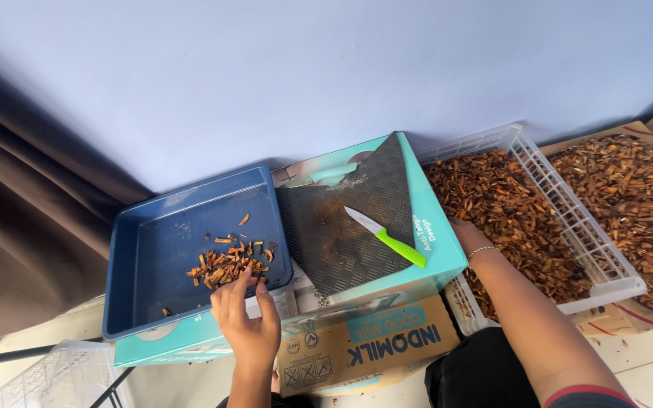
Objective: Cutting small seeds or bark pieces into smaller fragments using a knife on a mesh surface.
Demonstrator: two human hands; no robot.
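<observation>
- Cut pieces (227,266), orange-brown slivers, lie in a small heap on the floor of the blue tray (160,249), most of which is bare.
- Left hand (247,321) reaches over the tray's near rim, fingers loosely bunched at the heap's edge; whether it pinches anything cannot be told.
- Right hand (468,234) is in the white crate (568,219), fingers buried in the uncut dried pods (508,211); grip hidden.
- Green-handled knife (387,236) lies idle on the dark mat (349,219).
- Judged early: crate full, second brown pile (629,189) beyond.
</observation>
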